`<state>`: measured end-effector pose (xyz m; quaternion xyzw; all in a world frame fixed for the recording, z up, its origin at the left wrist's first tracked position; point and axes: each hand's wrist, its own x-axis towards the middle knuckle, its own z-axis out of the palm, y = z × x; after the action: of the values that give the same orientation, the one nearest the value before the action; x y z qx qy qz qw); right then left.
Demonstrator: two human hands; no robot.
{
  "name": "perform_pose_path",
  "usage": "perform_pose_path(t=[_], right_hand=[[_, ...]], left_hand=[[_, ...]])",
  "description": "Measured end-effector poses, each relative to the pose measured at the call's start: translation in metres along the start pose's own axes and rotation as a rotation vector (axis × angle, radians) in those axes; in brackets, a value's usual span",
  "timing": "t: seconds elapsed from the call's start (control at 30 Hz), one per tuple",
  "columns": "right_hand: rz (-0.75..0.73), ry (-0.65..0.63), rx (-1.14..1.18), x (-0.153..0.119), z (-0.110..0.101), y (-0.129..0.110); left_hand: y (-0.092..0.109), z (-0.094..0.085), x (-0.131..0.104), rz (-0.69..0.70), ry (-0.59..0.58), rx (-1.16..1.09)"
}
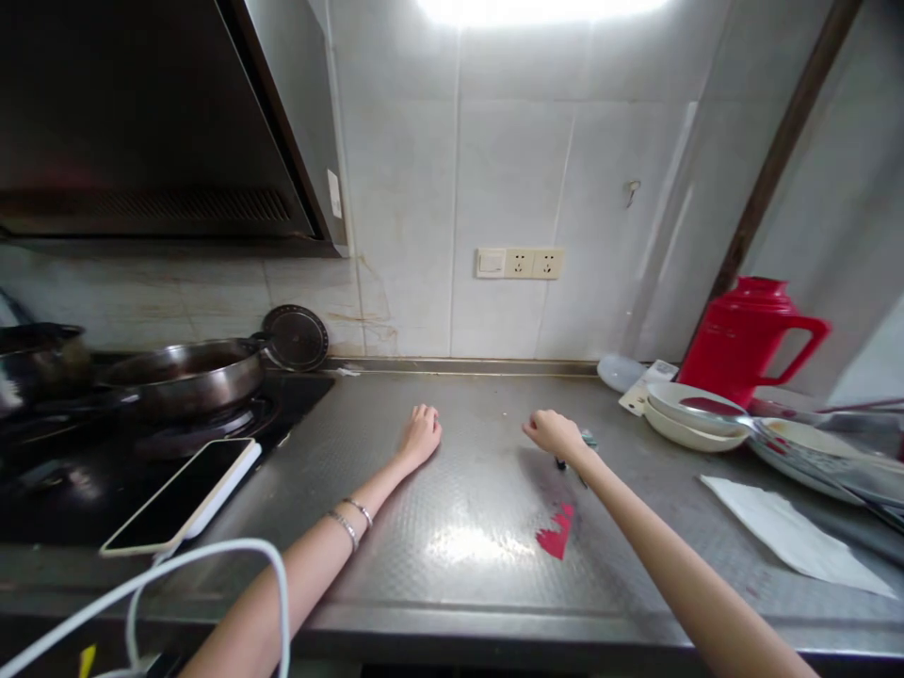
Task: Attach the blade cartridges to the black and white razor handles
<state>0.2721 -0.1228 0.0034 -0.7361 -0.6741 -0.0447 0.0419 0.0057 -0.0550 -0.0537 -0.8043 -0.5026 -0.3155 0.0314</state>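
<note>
My left hand (421, 434) rests on the metal counter (480, 490), fingers curled closed; whether anything is inside is hidden. Two bracelets circle that wrist. My right hand (553, 433) is closed too, over the counter to the right, its fingers pointing left; its inside cannot be seen. Just beside and partly behind the right wrist lies a small dark and green object (588, 439), too covered to make out. Nearer the front edge, below the right hand, a torn-edged red piece (556, 533) lies flat.
At the left, a phone (185, 494) with a white cable lies by the stove, where a steel pan (187, 381) stands. To the right are stacked bowls (688, 435), a white paper sheet (795, 537), plates and a red thermos jug (741, 339). Sockets (520, 264) are on the wall.
</note>
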Motion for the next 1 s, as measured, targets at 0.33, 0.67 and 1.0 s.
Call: perform_pose_path(t=[0.33,0.67,1.0], right_hand=[[-0.122,0.029,0.068,0.006,0.037,-0.079],[-0.098,0.078,0.080,0.003,0.045,-0.079],[-0.084,0.069,0.091,0.003,0.046,-0.079]], left_hand=[[0.005,-0.006,-0.003,-0.238,-0.197,0.158],[0.008,-0.010,-0.004,-0.235,-0.255,0.209],[0.011,-0.013,-0.003,-0.252,-0.317,0.253]])
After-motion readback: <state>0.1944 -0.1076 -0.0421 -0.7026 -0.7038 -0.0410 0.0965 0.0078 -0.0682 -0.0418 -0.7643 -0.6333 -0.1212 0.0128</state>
